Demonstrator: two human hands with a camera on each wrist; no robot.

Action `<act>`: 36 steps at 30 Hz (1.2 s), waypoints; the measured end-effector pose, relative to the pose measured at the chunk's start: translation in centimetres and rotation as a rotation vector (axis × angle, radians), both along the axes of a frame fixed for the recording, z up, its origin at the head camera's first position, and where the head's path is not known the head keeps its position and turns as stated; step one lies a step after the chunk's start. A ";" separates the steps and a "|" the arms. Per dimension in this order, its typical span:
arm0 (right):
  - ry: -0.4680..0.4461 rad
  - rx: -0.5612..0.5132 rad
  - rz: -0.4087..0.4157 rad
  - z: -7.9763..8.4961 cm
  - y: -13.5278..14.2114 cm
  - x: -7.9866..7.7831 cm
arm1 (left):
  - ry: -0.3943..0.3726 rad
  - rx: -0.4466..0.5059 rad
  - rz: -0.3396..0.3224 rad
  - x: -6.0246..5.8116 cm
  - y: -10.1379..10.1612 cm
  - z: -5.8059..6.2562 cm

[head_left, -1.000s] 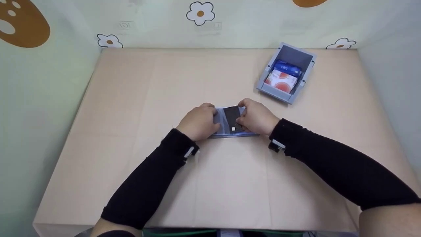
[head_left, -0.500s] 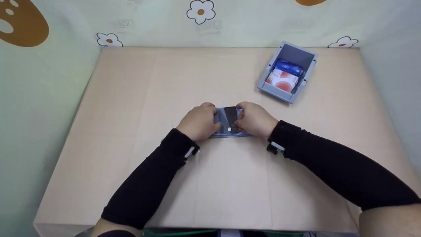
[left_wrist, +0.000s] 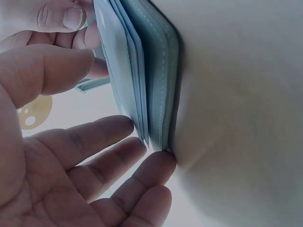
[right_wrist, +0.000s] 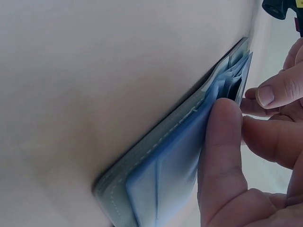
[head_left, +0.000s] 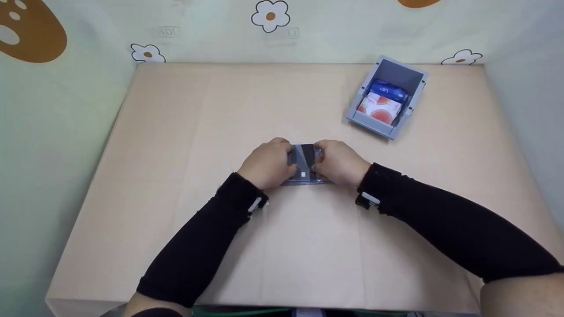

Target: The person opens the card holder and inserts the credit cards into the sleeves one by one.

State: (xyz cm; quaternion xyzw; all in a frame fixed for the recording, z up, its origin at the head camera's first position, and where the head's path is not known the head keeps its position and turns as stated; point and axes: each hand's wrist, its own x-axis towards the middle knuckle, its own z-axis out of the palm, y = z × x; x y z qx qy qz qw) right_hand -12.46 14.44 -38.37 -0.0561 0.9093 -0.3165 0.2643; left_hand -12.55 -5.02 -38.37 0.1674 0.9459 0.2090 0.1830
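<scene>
A wallet-like card holder with a stitched blue-green cover and several clear sleeves lies open on the table. My left hand holds its left side, the thumb over the sleeves and the fingers at their edges. My right hand pinches a dark card with a small pale chip, between thumb and index finger. Most of the card's left part lies under a clear sleeve; the right fingers cover its right edge. In the right wrist view, the right fingers are right at the sleeve mouth.
A grey bin stands at the back right of the cloth-covered table. Inside it are a blue item with pale lettering and a white packet with red fruit slices. Patterned walls border the table.
My right hand has moved left a little, taking the dark card farther left under the clear sleeve. The left hand has kept nearly the same place on the card holder.
</scene>
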 end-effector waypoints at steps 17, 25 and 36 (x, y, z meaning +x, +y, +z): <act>0.009 -0.034 0.018 -0.4 -0.4 0.1 | 0.000 0.011 0.006 0.0 0.0 -0.3; 0.049 -0.013 0.043 0.0 0.1 0.3 | -0.009 0.010 0.005 -0.2 0.1 -0.1; 0.057 -0.041 0.045 0.3 1.1 0.5 | 0.007 0.017 -0.012 -0.2 -0.2 -0.2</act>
